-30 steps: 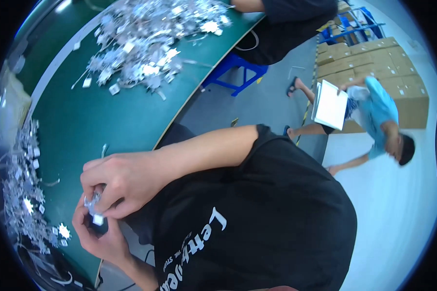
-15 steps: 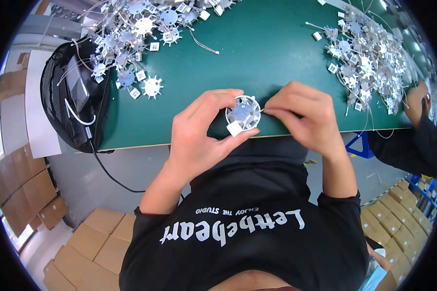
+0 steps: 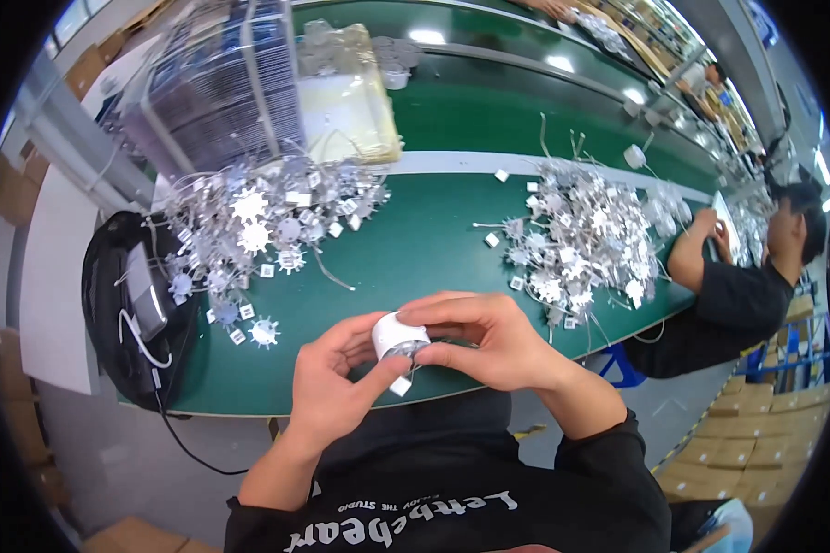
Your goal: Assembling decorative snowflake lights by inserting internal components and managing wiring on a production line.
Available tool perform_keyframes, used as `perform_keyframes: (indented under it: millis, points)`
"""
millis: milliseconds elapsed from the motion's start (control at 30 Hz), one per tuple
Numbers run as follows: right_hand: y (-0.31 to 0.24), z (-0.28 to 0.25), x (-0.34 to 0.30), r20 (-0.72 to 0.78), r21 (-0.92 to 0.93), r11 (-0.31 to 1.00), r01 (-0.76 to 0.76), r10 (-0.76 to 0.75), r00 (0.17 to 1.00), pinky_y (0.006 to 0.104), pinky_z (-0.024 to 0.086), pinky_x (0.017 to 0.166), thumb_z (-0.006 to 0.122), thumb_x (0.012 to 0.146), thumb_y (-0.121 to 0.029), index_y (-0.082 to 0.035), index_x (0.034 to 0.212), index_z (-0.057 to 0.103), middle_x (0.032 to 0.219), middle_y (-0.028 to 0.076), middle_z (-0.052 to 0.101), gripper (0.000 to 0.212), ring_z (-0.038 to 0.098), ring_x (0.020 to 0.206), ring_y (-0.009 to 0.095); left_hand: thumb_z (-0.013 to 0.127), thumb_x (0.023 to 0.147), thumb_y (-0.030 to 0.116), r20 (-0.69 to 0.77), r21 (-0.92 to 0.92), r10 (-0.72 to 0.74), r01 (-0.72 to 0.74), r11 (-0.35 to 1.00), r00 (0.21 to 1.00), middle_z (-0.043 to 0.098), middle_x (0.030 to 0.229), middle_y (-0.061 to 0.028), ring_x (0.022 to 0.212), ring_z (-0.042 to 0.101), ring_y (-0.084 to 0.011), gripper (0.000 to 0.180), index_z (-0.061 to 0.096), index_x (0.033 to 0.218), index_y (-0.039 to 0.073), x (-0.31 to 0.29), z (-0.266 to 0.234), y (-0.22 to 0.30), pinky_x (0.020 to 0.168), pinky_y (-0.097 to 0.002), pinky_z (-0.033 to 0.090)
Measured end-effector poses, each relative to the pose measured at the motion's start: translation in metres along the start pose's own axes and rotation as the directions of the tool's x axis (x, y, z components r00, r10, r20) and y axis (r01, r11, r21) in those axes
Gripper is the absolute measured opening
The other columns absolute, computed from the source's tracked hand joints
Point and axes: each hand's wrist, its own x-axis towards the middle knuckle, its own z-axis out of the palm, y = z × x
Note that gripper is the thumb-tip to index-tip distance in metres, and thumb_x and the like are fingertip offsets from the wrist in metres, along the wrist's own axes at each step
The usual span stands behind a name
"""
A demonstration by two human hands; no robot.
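A small round white housing is held between both hands above the table's front edge. It is tilted, with its smooth outer wall up and its clear or silvery inside facing down toward me. My left hand grips it from the left, thumb at the lower rim. My right hand grips it from the right, fingers over the top and thumb near the opening. A small white block hangs below the opening. The wire seen earlier at the housing cannot be made out clearly.
On the green table lie a left pile of silvery star-shaped parts with wires and a similar right pile. A black mesh bag holds a power bank. Wrapped stacked sheets stand behind. A co-worker sits at right.
My right hand has moved from pinching a thin wire beside the housing to gripping the housing itself. The housing has turned from face-up to wall-up. The view has tilted up, showing more table.
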Motion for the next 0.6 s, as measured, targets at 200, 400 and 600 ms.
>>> perform_keyframes:
  millis: [200, 400, 600]
  points:
    - [-0.013, -0.041, 0.065, 0.177, -0.265, 0.964, 0.008, 0.040, 0.983, 0.0371, 0.059, 0.108, 0.072, 0.102, -0.002, 0.003, 0.136, 0.071, 0.138, 0.016, 0.071, 0.034, 0.072, 0.122, 0.025, 0.083, 0.097, 0.012, -0.099, 0.069, 0.002, 0.004, 0.998, 0.995, 0.070, 0.142, -0.0204, 0.124, 0.072, -0.0243, 0.058, 0.059, 0.146, -0.006, 0.027, -0.008, -0.012, 0.108, -0.0393, 0.056]
    - [-0.009, -0.199, 0.240, -0.604, 0.582, 0.711, 0.394, 0.054, 0.795, 0.0476, 0.058, 0.113, 0.059, 0.112, -0.020, 0.008, 0.152, 0.051, 0.142, 0.019, 0.067, 0.050, 0.068, 0.130, 0.032, 0.079, 0.099, 0.016, 0.124, 0.632, 0.291, -0.301, 0.714, 0.949, 0.071, 0.139, -0.0175, 0.124, 0.071, -0.0311, 0.048, 0.064, 0.140, -0.003, 0.019, -0.004, -0.015, 0.106, -0.0430, 0.056]
    - [-0.019, -0.234, 0.318, -0.538, -0.456, 0.873, -0.170, -0.119, 0.834, 0.0465, 0.051, 0.118, 0.057, 0.106, -0.015, 0.001, 0.159, 0.046, 0.155, 0.024, 0.057, 0.056, 0.053, 0.149, 0.032, 0.080, 0.093, 0.011, 0.325, 0.741, 0.376, -0.481, 0.469, 0.868, 0.073, 0.134, -0.0152, 0.118, 0.072, -0.0351, 0.035, 0.073, 0.126, 0.001, 0.023, -0.007, -0.026, 0.105, -0.0458, 0.057]
